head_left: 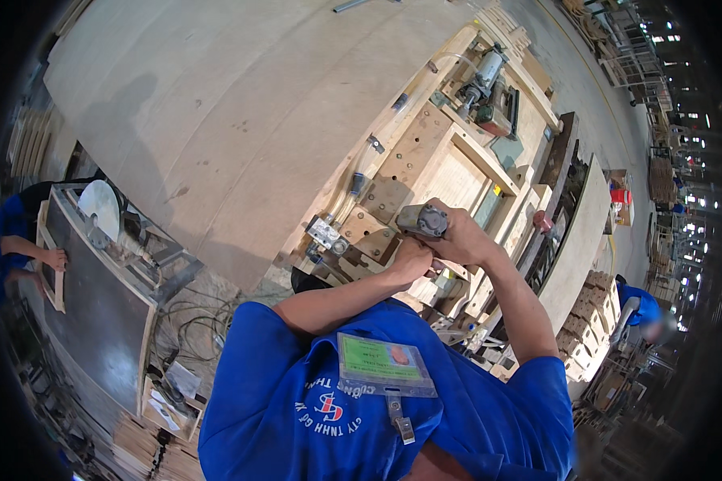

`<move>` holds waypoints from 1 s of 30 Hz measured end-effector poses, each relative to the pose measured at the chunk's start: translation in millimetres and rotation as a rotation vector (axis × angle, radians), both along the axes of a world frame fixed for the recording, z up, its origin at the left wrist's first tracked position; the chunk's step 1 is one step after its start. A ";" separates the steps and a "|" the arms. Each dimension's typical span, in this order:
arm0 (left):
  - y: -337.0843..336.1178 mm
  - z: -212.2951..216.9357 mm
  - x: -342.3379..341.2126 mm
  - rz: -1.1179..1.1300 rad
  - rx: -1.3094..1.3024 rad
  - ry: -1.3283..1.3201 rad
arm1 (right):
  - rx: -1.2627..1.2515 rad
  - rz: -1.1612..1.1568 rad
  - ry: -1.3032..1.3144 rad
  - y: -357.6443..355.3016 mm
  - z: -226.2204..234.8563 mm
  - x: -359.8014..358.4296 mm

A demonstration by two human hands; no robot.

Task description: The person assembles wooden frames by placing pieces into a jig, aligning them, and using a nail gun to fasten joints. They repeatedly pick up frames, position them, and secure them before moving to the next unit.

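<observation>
- While we are holding the power tool (422,220) above the near end of the workbench (409,148), the wooden frame (485,163) is lying just beyond it, right hand (464,238) nearer.
- We are seeing the tool's long axis foreshortened.
- Our right fingers are clasping the tool.
- Our left hand (413,258) is resting beneath, fingers curled; we are not seeing what, if anything, it grips.

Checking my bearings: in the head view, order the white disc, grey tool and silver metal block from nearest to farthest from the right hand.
1. Grey tool: held in the right hand.
2. Silver metal block: to the hand's left, on the wooden fixture.
3. White disc: far left, by the dark-topped table.
</observation>
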State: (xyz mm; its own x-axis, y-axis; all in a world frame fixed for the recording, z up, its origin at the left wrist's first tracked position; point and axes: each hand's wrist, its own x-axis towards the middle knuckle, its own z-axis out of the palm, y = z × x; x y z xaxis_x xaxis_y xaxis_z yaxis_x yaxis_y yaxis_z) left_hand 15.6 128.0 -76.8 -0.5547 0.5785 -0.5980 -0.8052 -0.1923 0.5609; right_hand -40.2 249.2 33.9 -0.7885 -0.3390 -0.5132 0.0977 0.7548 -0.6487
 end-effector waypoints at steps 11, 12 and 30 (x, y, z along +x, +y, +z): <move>-56.5 57.2 10.1 -0.147 -0.306 0.814 | -0.126 -0.572 0.216 50.2 31.7 94.5; -76.4 81.7 6.0 0.060 -0.234 0.877 | -0.131 -0.718 0.148 61.6 41.7 107.0; -91.5 91.5 -15.6 -0.293 -0.783 1.592 | 0.984 -1.087 0.485 279.4 -13.1 293.4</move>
